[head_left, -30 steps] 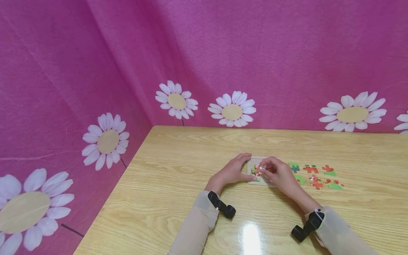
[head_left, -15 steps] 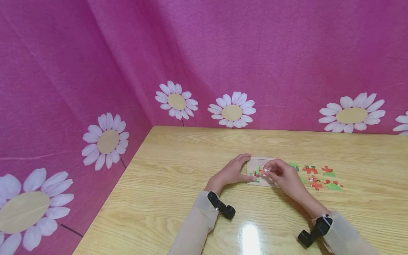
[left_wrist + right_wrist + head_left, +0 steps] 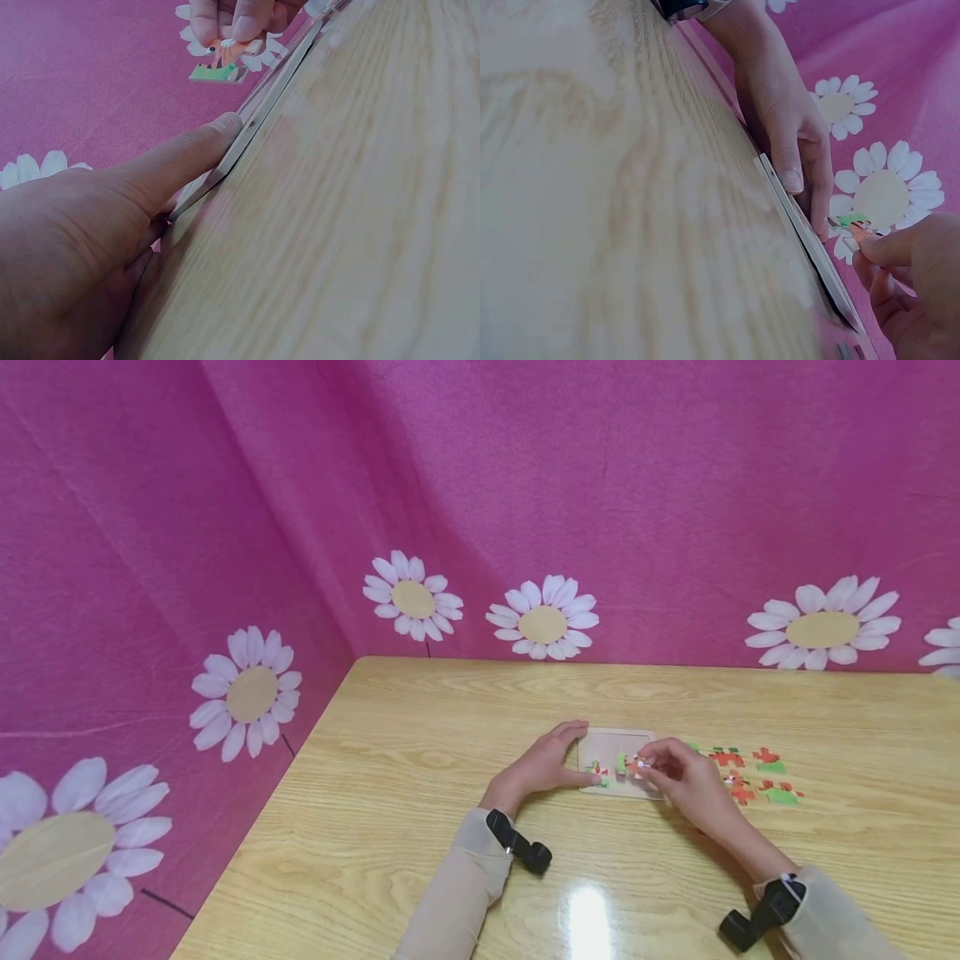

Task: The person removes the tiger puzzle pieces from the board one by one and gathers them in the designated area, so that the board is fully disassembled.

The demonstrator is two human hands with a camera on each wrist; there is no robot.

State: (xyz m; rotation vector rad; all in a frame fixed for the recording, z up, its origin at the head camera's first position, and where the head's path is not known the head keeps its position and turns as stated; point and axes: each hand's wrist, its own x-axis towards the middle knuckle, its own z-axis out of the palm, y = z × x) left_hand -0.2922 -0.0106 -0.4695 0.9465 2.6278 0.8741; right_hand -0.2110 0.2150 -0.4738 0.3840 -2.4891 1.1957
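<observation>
A pale puzzle tray (image 3: pixel 600 743) lies on the table, and one small jigsaw piece (image 3: pixel 597 771) sits in its front left corner. My left hand (image 3: pixel 542 762) grips the tray's left side, thumb at the front corner and fingers at the back one. Over the tray's right part, the thumb and fingers of my right hand (image 3: pixel 692 783) pinch an orange and green jigsaw piece (image 3: pixel 632 766). Both wrist views show this held piece (image 3: pixel 219 66) raised above the tray, its green part sticking out past the fingertips.
To the right of the tray, several loose orange and green jigsaw pieces (image 3: pixel 780 792) lie in two rows; my right hand partly hides the nearest. The wood-grain table (image 3: pixel 360 827) meets a pink curtain (image 3: pixel 637 485) with white flowers at its back and left edges.
My right hand has drawn back to the right with the held piece, from the tray's left part to its right part. The left hand keeps its place on the tray.
</observation>
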